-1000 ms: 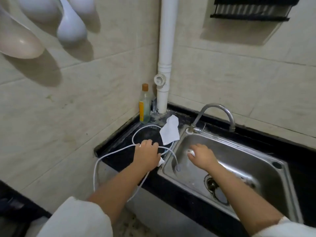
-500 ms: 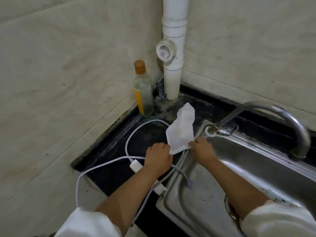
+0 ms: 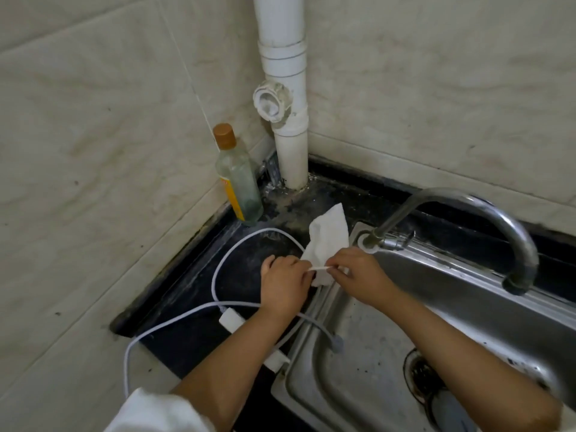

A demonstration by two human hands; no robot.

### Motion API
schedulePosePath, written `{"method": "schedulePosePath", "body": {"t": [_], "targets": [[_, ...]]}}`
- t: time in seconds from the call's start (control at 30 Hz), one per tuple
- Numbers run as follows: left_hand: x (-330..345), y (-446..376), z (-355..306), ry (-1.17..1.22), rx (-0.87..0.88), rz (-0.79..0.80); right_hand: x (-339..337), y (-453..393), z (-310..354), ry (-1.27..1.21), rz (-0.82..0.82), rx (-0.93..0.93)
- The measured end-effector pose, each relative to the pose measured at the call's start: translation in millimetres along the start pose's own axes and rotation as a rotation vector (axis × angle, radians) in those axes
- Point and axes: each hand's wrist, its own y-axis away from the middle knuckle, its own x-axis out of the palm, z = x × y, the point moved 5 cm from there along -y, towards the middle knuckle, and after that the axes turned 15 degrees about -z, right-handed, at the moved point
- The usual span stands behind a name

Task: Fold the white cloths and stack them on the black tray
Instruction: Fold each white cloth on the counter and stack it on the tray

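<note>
A small white cloth [image 3: 328,236] lies crumpled on the black counter [image 3: 187,294] beside the sink's left rim. My left hand [image 3: 285,286] and my right hand [image 3: 358,275] meet at its near edge. Both pinch that edge, which is lifted into a thin fold between the fingertips. The far part of the cloth lies towards the white pipe. No black tray is in view.
A steel sink [image 3: 405,353] with a curved tap [image 3: 486,226] fills the right side. A white cable [image 3: 224,275] with plugs loops over the counter under my left forearm. A glass bottle [image 3: 238,179] and a white drain pipe [image 3: 286,104] stand in the tiled corner.
Both hands moved from the cable and the sink to the cloth and took hold of its near edge. The camera tilted down and closer to the corner.
</note>
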Motion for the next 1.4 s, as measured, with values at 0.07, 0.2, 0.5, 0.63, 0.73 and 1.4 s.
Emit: {"method": "schedulePosePath", "body": {"t": [0.07,0.2,0.5,0.63,0.73,1.4], "targets": [[-21.8,-3.5,-3.5,0.073,0.081,-0.031,-20.5,1.6,18.5,0.025,-0.042,-0.029],[-77.3,-2.2,-20.2,0.197,0.334,-0.137,-60.1,17.9,51.9,0.204,-0.148,-0.108],[-191.2,71.6,-118.9,0.385,0.557,-0.290,-180.4,176.2,109.6,0.394,-0.526,0.210],[-188.9,135.8,-205.7,0.550,0.722,-0.138,-234.2,300.2,113.4,0.459,-0.585,0.426],[-179.2,188.1,-294.3,0.683,0.822,0.053,-280.3,404.0,109.8,0.502,-0.592,0.619],[-184.0,570.8,-847.4,0.935,1.302,0.357,-537.5,1017.8,126.7,0.953,-0.833,1.440]]}}
